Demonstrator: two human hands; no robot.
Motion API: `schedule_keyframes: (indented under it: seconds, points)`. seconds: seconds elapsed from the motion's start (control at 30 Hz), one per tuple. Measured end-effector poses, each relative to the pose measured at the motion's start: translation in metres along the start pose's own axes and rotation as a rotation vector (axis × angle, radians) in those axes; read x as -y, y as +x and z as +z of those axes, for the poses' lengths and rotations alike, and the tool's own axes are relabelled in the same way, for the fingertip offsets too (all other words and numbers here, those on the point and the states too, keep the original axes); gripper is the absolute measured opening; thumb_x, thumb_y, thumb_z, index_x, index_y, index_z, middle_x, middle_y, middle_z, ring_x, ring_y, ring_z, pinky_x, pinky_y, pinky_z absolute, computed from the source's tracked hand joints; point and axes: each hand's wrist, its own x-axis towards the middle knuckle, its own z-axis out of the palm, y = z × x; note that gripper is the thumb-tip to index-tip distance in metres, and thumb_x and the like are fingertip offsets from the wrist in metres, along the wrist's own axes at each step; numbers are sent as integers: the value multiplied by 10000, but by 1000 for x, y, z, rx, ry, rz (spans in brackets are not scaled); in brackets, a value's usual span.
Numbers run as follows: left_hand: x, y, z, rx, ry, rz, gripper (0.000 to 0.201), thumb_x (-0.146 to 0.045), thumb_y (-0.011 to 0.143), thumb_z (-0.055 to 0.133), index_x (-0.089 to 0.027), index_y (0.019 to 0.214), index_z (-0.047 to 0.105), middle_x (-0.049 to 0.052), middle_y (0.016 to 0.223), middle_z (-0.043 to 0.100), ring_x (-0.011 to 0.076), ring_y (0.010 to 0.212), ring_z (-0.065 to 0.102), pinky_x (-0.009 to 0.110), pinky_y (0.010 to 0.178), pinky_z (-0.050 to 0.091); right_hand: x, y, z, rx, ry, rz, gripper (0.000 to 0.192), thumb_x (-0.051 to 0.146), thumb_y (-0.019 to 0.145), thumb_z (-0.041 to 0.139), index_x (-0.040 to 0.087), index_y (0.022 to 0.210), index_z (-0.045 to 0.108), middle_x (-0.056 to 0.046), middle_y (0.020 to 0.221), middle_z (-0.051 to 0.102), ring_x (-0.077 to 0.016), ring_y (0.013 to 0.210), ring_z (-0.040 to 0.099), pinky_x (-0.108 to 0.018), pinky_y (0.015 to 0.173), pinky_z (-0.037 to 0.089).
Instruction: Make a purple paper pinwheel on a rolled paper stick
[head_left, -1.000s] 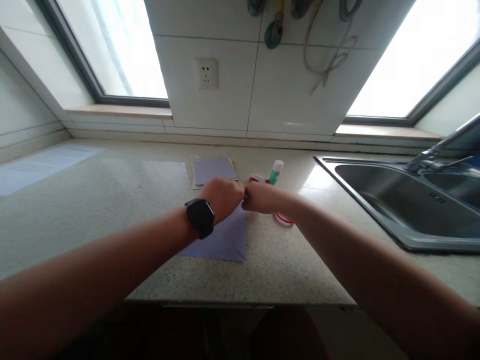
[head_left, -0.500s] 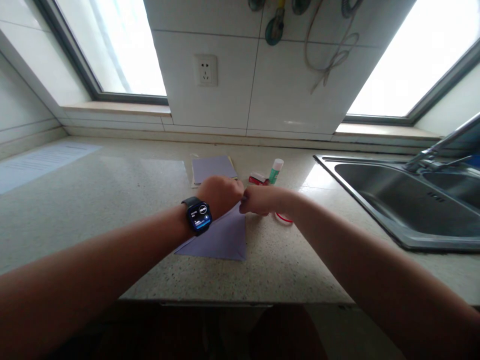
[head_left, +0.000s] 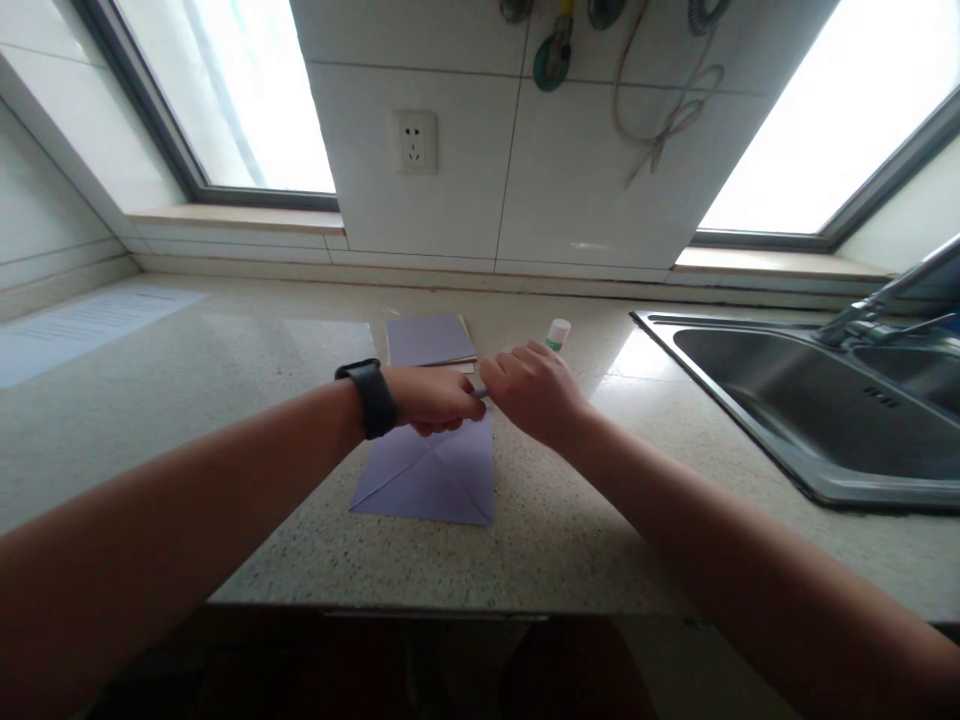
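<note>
A slim purple piece [head_left: 480, 393], perhaps folded or rolled paper, shows between my two hands. My left hand [head_left: 439, 395], with a black watch [head_left: 371, 398] on its wrist, is closed on one end of it. The fingers of my right hand [head_left: 532, 385] are curled round the other end, which they hide. Under my left hand a purple paper square [head_left: 431, 485] with diagonal creases lies on the counter. Behind my right hand the white cap of a glue stick [head_left: 557, 333] shows; the rest is hidden.
A stack of purple paper [head_left: 431, 340] lies on the counter [head_left: 300, 530] behind my hands. At the right is a steel sink [head_left: 765, 400] with a tap [head_left: 870, 300]. A printed sheet [head_left: 82, 325] lies at the far left. The tiled wall has a socket [head_left: 414, 143].
My left wrist has turned so the watch face no longer shows. My right hand has risen and turned, covering the red box and much of the glue stick. More of the creased paper shows.
</note>
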Motion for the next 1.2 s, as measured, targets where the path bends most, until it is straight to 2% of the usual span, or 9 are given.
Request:
schedule_keyframes:
  seconds: [0.13,0.23,0.3,0.47,0.6,0.73,0.83,1.0,1.2]
  points:
    - [5,-10,2,-83,7,72,301,-472,953,457,-222,804,530,-1,673,575,158,567,528,274,524,404,-4,-6,3,12,23,31,170,167,980,456,140,974,623,-124,906,713,-217,789,586,-345,676,266]
    - [6,-22,9,-339,286,290,363,-446,1037,373,-187,941,608,86,945,697,219,862,636,314,736,447,-6,-13,0,63,76,34,141,272,970,518,163,986,607,-77,832,706,-185,705,575,-324,605,232]
    - [5,-28,16,-441,475,300,385,-395,1070,317,-168,959,607,103,930,704,235,846,643,331,739,435,-7,-17,-4,109,123,21,167,323,984,511,180,973,595,-56,808,698,-173,679,569,-318,585,227]
    - [7,-33,27,-452,627,267,374,-366,1079,340,-161,910,604,95,864,708,228,767,643,323,678,419,-10,-26,-9,185,357,-24,237,396,1028,469,182,1047,568,-91,949,702,-205,819,614,-305,654,313]
    - [14,-30,26,-471,541,264,383,-368,1081,326,-176,891,598,72,831,696,211,727,627,321,658,412,-18,-29,0,39,630,8,202,331,1026,494,183,1140,571,-91,1037,695,-192,904,626,-296,764,411]
    - [20,-29,27,-561,445,266,412,-400,1078,316,-173,901,611,72,846,683,209,753,618,330,695,437,-27,-28,12,-141,868,83,138,292,963,609,186,1011,682,-58,967,720,-174,895,645,-301,811,457]
    - [22,-30,25,-657,238,291,307,-380,1035,462,-158,988,668,84,944,701,216,851,630,343,760,468,-31,-26,19,-221,1002,173,142,308,911,676,187,960,733,-38,892,728,-167,836,644,-314,782,474]
    - [24,-30,21,-698,-614,385,288,-329,891,719,-191,1144,729,20,865,712,136,732,612,262,675,497,-31,-23,26,-255,1342,362,172,347,795,770,192,859,731,-26,819,725,-160,776,647,-337,765,511]
    - [14,-28,28,-718,-1063,531,232,-254,844,789,-242,1076,789,2,934,743,105,827,652,244,826,532,-13,-20,29,-157,1603,286,192,325,769,821,193,813,689,-12,787,727,-135,710,660,-309,697,532]
